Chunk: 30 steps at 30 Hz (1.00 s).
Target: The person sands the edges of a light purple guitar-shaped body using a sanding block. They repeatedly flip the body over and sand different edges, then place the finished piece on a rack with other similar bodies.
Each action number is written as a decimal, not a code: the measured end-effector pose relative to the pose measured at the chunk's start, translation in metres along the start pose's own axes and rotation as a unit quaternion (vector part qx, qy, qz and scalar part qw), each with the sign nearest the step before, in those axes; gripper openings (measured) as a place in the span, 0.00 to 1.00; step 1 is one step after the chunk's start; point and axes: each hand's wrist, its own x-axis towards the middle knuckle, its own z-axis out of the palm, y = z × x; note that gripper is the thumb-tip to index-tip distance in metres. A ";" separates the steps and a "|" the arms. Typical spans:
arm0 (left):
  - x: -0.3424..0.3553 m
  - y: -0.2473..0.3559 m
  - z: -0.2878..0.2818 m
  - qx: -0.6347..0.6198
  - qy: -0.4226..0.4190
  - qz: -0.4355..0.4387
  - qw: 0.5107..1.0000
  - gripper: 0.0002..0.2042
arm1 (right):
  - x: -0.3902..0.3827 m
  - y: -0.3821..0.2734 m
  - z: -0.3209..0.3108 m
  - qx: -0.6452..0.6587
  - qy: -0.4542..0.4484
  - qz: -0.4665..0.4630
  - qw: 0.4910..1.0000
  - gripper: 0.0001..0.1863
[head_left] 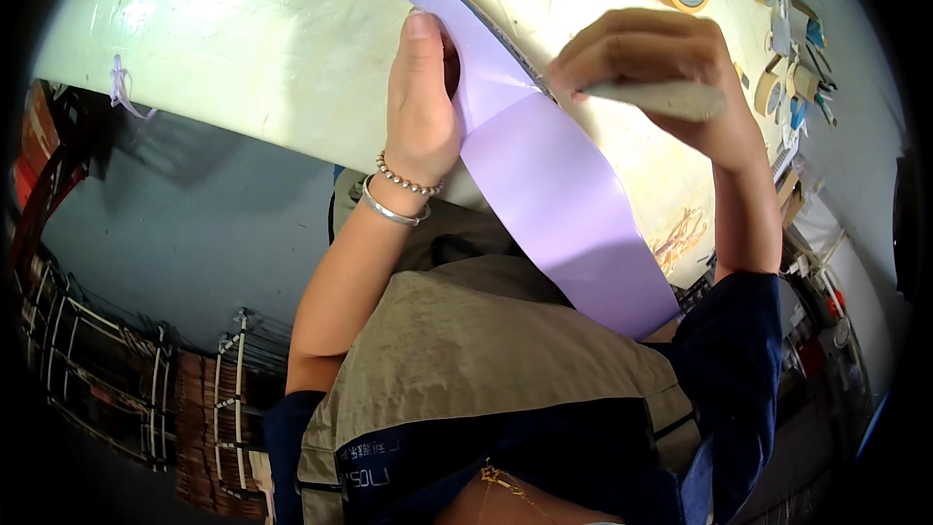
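From where I stand, the long, glossy lavender strip (573, 204) runs slantwise from the far left toward the person's right side, over the whitish tabletop (272, 68). The left hand (423, 102) is nearer, touching its left edge, fingers mostly hidden; I can't tell how firmly they close. The strip lies left of the right hand (641, 63), which curls around a pale, flat, blunt-ended tool (671, 99), fingertips beside the dark edge.

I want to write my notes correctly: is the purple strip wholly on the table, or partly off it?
The purple strip is partly off: its lower end extends beyond the table, near the apron.
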 end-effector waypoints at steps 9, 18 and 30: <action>0.002 0.002 -0.001 -0.022 -0.049 0.001 0.999 0.32 | -0.009 0.009 -0.004 0.149 0.153 0.039 0.976 0.05; 0.004 0.042 0.008 0.021 -0.030 -0.017 0.999 0.38 | -0.069 -0.012 -0.001 0.125 0.319 0.164 0.925 0.07; 0.060 0.267 0.074 0.728 -0.106 0.376 0.564 0.10 | -0.177 -0.006 -0.020 0.119 0.615 0.038 0.779 0.10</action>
